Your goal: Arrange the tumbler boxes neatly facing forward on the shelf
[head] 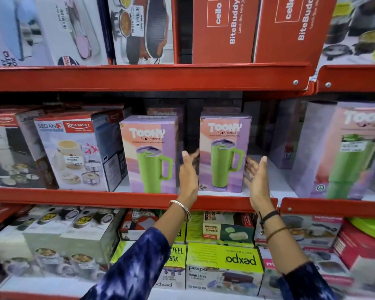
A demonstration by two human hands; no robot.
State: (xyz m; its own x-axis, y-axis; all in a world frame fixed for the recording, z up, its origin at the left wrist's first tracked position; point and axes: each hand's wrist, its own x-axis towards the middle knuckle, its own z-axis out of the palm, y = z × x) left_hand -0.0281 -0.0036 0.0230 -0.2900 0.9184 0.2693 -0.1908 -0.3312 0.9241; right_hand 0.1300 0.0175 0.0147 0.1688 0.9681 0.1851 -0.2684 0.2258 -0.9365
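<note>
Two purple and pink Toony tumbler boxes stand upright, fronts forward, on the middle red shelf [121, 199]. The left box [149, 154] has a gap to its right. The right box [224, 152] stands between my hands. My left hand [188, 172] is flat beside its left face, fingers extended, touching or nearly touching it. My right hand [257, 178] is spread just off its right side, palm toward it. A third tumbler box [344, 152] stands at the far right, closer to the camera. More tumbler boxes sit behind in shadow.
Rishabh lunch box cartons [74, 152] fill the middle shelf's left. Red Cello BiteBuddy boxes [223, 29] stand on the shelf above. Green Pexpo boxes [223, 265] and other cartons lie below. White shelf floor shows to the right of the middle tumbler box.
</note>
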